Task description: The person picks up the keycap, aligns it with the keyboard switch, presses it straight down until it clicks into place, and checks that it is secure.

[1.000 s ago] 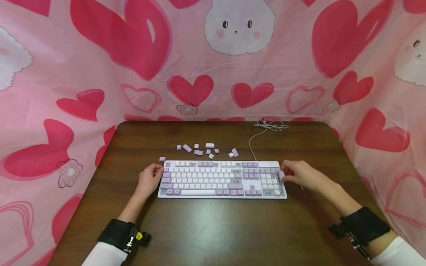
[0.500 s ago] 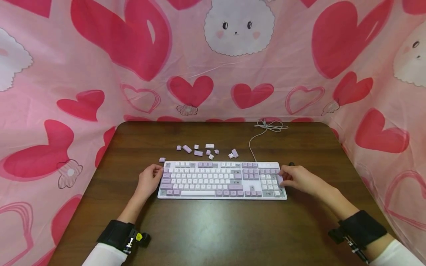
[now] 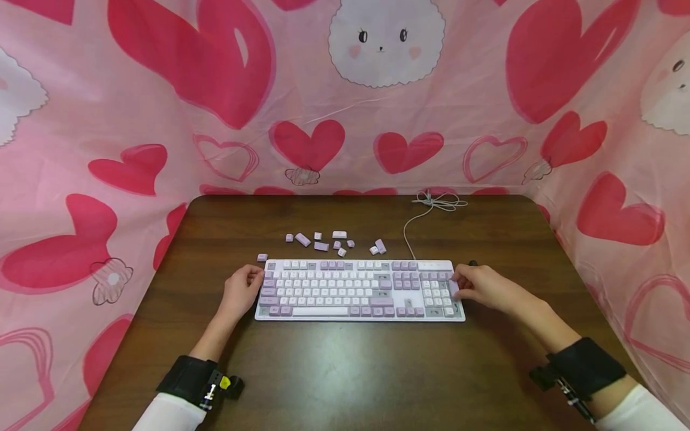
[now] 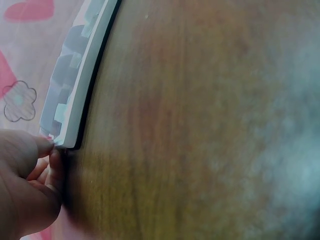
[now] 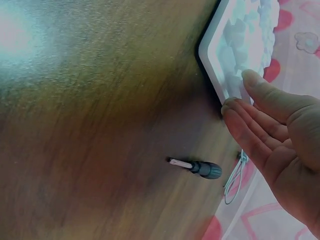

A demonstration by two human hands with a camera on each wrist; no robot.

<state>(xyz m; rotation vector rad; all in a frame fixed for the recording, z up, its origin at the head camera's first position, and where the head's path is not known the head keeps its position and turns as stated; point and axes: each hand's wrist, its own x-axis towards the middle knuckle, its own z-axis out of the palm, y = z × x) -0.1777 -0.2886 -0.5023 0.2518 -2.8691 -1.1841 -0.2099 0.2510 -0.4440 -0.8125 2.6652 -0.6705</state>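
Right hand (image 3: 487, 288) pinching a lilac keycap (image 3: 454, 289) at the keyboard's right side — looks like a seating job.

Its thumb and fingertips are drawn in close at either end of the cap, which sits in the outermost column of the number pad on the keyboard (image 3: 356, 292); whether it is fully down cannot be told past the fingers. Best to square the cap with its neighbours first, then press straight down at its middle, since a long cap pushed at one end could tilt and bind. Meanwhile the left hand (image 3: 242, 288), fingers curled and thumb on top, grips the opposite edge — a useful brace against sliding, so worth holding firm. Loose keycaps (image 3: 321, 246) lie beyond the far edge, clear of both hands.
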